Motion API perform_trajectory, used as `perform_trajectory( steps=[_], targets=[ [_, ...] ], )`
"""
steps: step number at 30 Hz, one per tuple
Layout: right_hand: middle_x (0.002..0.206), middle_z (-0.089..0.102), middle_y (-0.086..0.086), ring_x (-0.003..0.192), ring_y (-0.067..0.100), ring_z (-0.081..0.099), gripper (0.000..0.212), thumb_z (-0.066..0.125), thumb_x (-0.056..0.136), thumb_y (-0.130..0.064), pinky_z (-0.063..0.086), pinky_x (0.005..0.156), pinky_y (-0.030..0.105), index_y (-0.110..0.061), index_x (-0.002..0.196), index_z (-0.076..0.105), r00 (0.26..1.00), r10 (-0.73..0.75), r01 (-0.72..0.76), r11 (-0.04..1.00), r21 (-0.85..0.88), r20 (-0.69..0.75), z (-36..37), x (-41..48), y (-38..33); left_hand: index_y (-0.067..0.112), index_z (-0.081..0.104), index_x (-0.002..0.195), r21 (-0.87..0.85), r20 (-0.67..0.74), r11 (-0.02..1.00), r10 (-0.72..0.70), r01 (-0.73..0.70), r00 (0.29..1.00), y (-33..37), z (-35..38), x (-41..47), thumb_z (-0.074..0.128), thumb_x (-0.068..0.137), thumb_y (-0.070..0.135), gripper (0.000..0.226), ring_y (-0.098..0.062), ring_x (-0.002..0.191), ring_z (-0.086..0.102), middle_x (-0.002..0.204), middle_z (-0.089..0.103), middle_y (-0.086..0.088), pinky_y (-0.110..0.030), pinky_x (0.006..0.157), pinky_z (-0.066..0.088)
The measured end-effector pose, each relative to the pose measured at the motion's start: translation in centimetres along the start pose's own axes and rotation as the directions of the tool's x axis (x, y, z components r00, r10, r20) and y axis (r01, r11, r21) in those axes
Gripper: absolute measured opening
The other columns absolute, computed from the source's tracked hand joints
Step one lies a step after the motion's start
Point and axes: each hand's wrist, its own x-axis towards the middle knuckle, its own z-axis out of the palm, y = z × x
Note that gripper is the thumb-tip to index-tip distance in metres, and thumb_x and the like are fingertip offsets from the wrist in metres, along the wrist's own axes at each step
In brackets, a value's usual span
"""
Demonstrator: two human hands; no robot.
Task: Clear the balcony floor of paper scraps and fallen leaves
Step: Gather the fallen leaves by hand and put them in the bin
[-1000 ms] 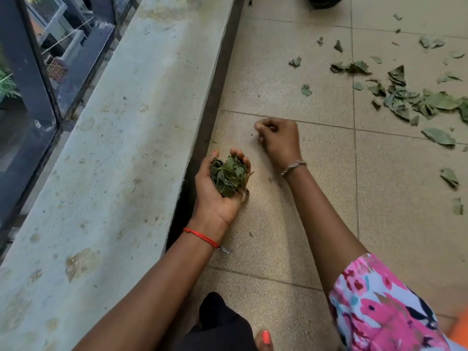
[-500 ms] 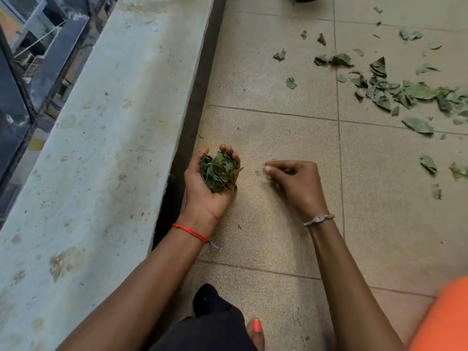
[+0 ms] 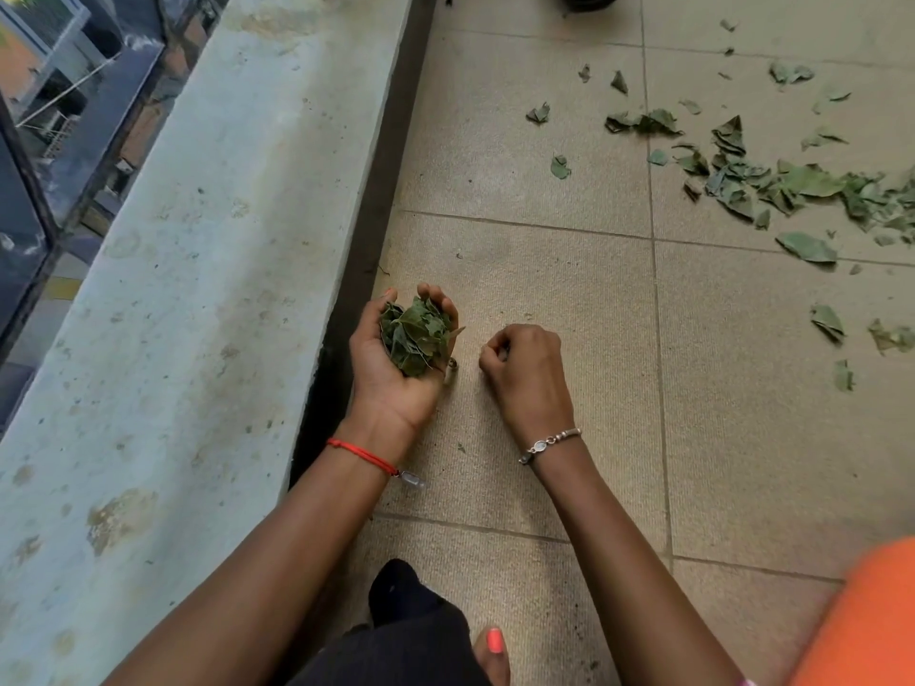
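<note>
1. Nearest the camera, a toe (image 3: 490,653) with an orange-pink painted nail rests on the tiled floor (image 3: 544,269), beside dark clothing.
2. Both forearms reach forward over the tiles. The left wrist wears a red thread bracelet (image 3: 364,455) and the right a silver bracelet (image 3: 547,444).
3. The left hand (image 3: 391,388) lies palm up just beside the concrete ledge (image 3: 198,289), its fingers cupped round a handful of leaves (image 3: 416,339). The leaves are dull green, dry-looking, crumpled and overlapping, heaped in the palm against the curled fingertips.
4. The right hand (image 3: 532,373) is close to the left, back up and low over the floor. Its fingers are curled in with the thumb against the forefinger. Whether anything is pinched there cannot be told.
5. Farther out and to the right, well apart from both hands, loose leaves (image 3: 827,321) lie singly on the tiles.
6. Beyond them lies a denser scatter of leaves (image 3: 792,188), flat, torn and curled, and one leaf (image 3: 559,166) sits alone nearer the ledge.
</note>
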Motion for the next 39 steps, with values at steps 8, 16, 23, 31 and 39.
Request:
perform_trajectory(
  steps=[8,16,23,31,39],
  targets=[
    [0.082,0.066,0.025,0.076,0.027,0.063,0.017,0.054,0.084,0.002,0.047,0.066,0.038,0.014,0.077,0.064,0.997,0.076,-0.075,0.997,0.018,-0.02,-0.3,-0.5,-0.8,-0.001,0.061,0.071,0.016,0.004,1.0,0.021,-0.021,1.0,0.2,-0.2,0.0,0.053,0.073,0.016,0.018,-0.018,0.059,0.061,0.069,0.06,-0.007,-0.023,0.062,0.056],
    [0.086,0.048,0.012,0.074,0.021,0.053,0.029,0.052,0.088,-0.002,0.029,0.054,0.024,-0.011,0.062,0.043,0.997,0.045,-0.032,0.982,-0.186,0.065,0.2,-0.6,-1.7,-0.001,0.06,0.071,0.021,0.015,0.999,0.03,-0.03,0.999,0.1,-0.2,0.1,0.052,0.073,0.016,0.018,-0.019,0.056,0.061,0.068,0.059,-0.008,-0.023,0.061,0.056],
    [0.047,0.042,0.001,0.038,0.006,0.039,0.034,0.062,0.082,-0.003,0.027,0.034,0.012,-0.009,0.052,0.047,0.982,0.128,-0.16,0.952,0.261,0.136,-1.2,1.3,-0.4,-0.004,0.064,0.061,0.014,-0.003,1.0,0.012,-0.012,1.0,0.2,-0.1,-0.2,0.048,0.086,0.018,0.037,-0.018,0.06,0.06,0.067,0.06,-0.008,-0.024,0.061,0.056],
    [0.068,0.05,0.001,0.045,0.001,0.041,0.012,0.043,0.084,-0.007,0.031,0.036,0.009,-0.011,0.073,0.042,0.877,0.018,-0.475,-0.109,0.873,0.48,-3.7,2.8,2.8,-0.007,0.064,0.06,-0.018,-0.028,1.0,0.001,-0.002,1.0,0.2,0.4,-0.4,0.049,0.087,0.017,0.038,-0.019,0.057,0.061,0.068,0.06,-0.01,-0.025,0.059,0.057],
    [0.06,0.053,0.0,0.043,0.003,0.043,0.009,0.05,0.073,-0.005,0.032,0.035,0.011,-0.007,0.079,0.055,0.863,0.01,-0.48,-0.293,0.826,0.505,-4.8,3.6,0.3,-0.005,0.063,0.068,-0.063,-0.101,0.993,0.092,-0.099,0.991,0.6,3.8,-0.2,0.046,0.093,0.018,0.038,-0.02,0.055,0.063,0.066,0.061,-0.011,-0.025,0.054,0.057]
  ],
)
